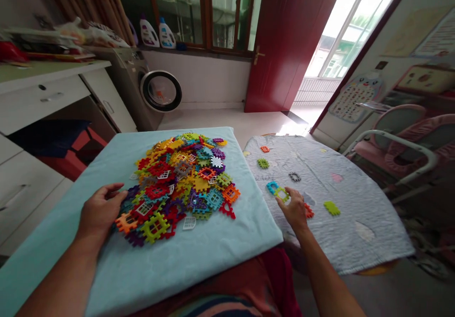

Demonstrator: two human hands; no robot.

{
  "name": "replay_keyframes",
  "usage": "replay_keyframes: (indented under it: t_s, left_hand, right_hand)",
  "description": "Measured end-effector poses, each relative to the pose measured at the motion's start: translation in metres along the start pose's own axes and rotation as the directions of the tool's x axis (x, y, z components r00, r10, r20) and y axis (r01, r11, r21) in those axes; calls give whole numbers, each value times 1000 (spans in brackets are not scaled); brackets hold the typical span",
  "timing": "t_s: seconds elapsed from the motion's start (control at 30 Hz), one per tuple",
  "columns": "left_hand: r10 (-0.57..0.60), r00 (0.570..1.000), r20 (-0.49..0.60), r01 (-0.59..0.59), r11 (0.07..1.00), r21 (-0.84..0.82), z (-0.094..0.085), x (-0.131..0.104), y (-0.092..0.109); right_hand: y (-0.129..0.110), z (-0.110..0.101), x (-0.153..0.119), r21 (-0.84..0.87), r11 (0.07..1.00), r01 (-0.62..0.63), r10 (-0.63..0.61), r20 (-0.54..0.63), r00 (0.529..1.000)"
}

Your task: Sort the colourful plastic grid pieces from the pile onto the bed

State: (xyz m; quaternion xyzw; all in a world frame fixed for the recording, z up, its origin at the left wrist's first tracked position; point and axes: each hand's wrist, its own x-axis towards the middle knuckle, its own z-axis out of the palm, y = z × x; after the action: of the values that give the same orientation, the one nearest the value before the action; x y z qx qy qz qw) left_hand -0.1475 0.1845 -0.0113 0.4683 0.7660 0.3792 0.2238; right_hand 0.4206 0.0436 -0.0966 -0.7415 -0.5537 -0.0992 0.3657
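My left hand (pixel 101 210) rests at the left edge of a heap of colourful interlocking plastic building tiles (pixel 185 182). Its fingers are loosely apart, close to dark purple tiles, and hold nothing that I can see. Over the smaller table to the right, my right hand (pixel 294 209) has its thumb and fingers on a yellow-green square tile (pixel 282 194) with an open centre. A blue tile (pixel 272 187) lies against that one on its left; whether the two are joined I cannot tell. An orange-red tile (pixel 308 210) shows partly behind the right hand.
A light blue cloth (pixel 227 250) covers the left table, and a grey patterned cloth (pixel 359 203) the right one. Spread on the grey cloth are an orange tile (pixel 265 149), a green tile (pixel 263 163), a grey tile (pixel 295 177) and a lime tile (pixel 332 207). A pink chair (pixel 391 141) stands right.
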Motion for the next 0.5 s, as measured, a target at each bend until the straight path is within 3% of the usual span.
replay_keyframes:
  t_s: [0.2, 0.37, 0.5]
  left_hand:
    - [-27, 1000, 11, 26, 998, 66, -2, -2, 6]
    - [-21, 1000, 12, 19, 992, 124, -6, -9, 17]
    - [-26, 999, 24, 22, 987, 159, -6, -9, 13]
  right_hand:
    - [47, -25, -4, -60, 991, -121, 116, -86, 990]
    - [104, -53, -10, -106, 970, -219, 200, -165, 966]
    - [148, -70, -14, -164, 938, -305, 266, -219, 939]
